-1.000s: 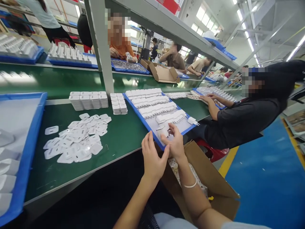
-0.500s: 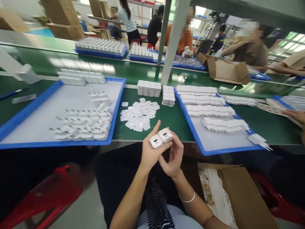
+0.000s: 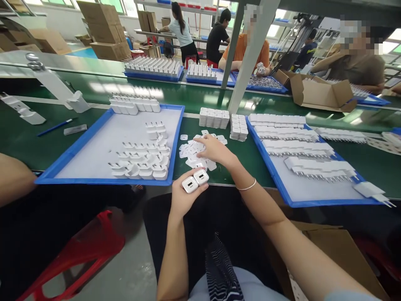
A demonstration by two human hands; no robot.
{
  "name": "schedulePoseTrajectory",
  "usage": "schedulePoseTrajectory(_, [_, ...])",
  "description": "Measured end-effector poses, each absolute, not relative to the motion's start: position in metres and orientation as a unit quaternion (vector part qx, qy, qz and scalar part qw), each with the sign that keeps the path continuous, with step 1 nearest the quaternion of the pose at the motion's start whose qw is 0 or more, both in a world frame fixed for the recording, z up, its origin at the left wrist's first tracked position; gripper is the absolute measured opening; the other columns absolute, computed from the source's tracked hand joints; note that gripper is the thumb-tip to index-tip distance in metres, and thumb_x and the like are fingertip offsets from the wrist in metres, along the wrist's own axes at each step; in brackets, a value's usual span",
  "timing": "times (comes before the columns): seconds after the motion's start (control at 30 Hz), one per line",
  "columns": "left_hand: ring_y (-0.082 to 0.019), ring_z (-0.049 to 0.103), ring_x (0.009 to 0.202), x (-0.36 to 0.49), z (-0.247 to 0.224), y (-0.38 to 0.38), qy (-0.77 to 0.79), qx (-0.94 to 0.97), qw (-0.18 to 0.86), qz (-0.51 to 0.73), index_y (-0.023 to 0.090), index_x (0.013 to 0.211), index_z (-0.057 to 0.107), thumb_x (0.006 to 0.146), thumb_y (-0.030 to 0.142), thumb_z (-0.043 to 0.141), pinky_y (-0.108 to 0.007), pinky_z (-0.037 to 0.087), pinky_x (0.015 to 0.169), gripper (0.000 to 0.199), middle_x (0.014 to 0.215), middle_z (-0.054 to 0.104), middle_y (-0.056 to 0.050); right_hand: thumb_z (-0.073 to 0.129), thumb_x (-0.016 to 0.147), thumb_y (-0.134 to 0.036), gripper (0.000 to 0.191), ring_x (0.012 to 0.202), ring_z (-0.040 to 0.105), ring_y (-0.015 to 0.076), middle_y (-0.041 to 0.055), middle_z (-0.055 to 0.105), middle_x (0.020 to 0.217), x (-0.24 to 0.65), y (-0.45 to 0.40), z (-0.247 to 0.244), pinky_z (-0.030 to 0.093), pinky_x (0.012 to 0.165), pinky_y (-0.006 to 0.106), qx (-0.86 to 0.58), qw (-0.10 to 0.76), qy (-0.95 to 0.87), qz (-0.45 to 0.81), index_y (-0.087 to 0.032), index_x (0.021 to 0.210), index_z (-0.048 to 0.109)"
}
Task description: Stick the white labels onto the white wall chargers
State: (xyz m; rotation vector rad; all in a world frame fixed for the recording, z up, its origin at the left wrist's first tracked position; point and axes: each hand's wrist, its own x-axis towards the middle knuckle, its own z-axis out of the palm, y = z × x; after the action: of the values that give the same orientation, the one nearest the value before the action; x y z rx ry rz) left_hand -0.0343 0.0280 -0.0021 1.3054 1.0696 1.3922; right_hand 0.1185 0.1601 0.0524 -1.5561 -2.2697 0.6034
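left hand (image 3: 182, 200) closes round two chargers (image 3: 190, 184), sockets up for viewing, while right hand (image 3: 216, 151) hovers half open over plates (image 3: 187, 149), hold unclear.

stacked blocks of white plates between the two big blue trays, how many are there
2: the wider block on the left, the narrower block just right of it. No other shows.

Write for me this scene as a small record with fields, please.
left hand: holds two white adapters, slotted ends showing
right hand: fingers at the loose flat white pieces; grip on any piece unclear
behind the loose pieces: neat white stacks
left tray: blue rim, pronged white adapters in rows
right tray: blue rim, more rows, one adapter at the near right corner
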Motion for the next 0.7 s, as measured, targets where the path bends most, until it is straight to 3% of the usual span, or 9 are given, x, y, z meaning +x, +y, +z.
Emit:
schedulePoseTrajectory(0.2, [-0.032, 0.061, 0.132, -0.037, -0.008, 0.036, 0.426, 0.552, 0.393, 0.6, 0.023, 0.109, 0.078, 0.069, 0.025, 0.09, -0.046, 0.047, 0.115, 0.042, 0.138, 0.067, -0.011, 0.074, 0.088, -0.017, 0.043, 0.115, 0.065, 0.0345, 0.0172, 0.06, 0.131, 0.117, 0.178, 0.057, 0.052, 0.096, 0.043, -0.536, 0.088, -0.819, 0.186, -0.02, 0.131, 0.07])
schedulePoseTrajectory(0.33, [-0.033, 0.059, 0.134, -0.038, -0.009, 0.039, 0.422, 0.552, 0.404, 0.596, 0.024, 0.109, 0.078, 0.068, 0.026, 0.09, -0.049, 0.046, 0.115, 0.043, 0.141, 0.064, -0.011, 0.071, 0.089, -0.016, 0.042, 0.109, 0.067, 0.0314, 0.016, 0.064, 0.126, 0.126, 0.179, 0.059, 0.052, 0.095, 0.041, -0.52, 0.104, -0.831, 0.17, -0.019, 0.13, 0.07])
schedulePoseTrajectory(0.5, [-0.033, 0.06, 0.132, -0.037, -0.009, 0.039, 0.419, 0.546, 0.412, 0.597, 0.023, 0.109, 0.078, 0.068, 0.026, 0.09, -0.049, 0.046, 0.114, 0.043, 0.137, 0.066, -0.011, 0.072, 0.09, -0.023, 0.063, 0.113, 0.065, 0.0282, 0.0144, 0.065, 0.133, 0.138, 0.174, 0.053, 0.051, 0.099, 0.043, -0.516, 0.158, -0.826, 0.163, -0.02, 0.149, 0.051])
schedulePoseTrajectory(0.6, [-0.031, 0.062, 0.128, -0.037, -0.008, 0.039, 0.422, 0.545, 0.411, 0.597, 0.023, 0.108, 0.078, 0.068, 0.026, 0.09, -0.048, 0.047, 0.113, 0.041, 0.134, 0.067, -0.011, 0.077, 0.084, -0.02, 0.063, 0.111, 0.065, 0.029, 0.0169, 0.063, 0.134, 0.137, 0.171, 0.045, 0.053, 0.096, 0.043, -0.531, 0.18, -0.814, 0.153, -0.014, 0.143, 0.054])
schedulePoseTrajectory(0.7, [-0.03, 0.063, 0.127, -0.037, -0.008, 0.039, 0.423, 0.545, 0.412, 0.595, 0.023, 0.108, 0.078, 0.069, 0.025, 0.09, -0.046, 0.049, 0.112, 0.041, 0.133, 0.068, -0.01, 0.074, 0.084, -0.014, 0.046, 0.111, 0.065, 0.0324, 0.0195, 0.067, 0.125, 0.13, 0.171, 0.038, 0.053, 0.097, 0.046, -0.541, 0.187, -0.809, 0.138, -0.008, 0.128, 0.064])
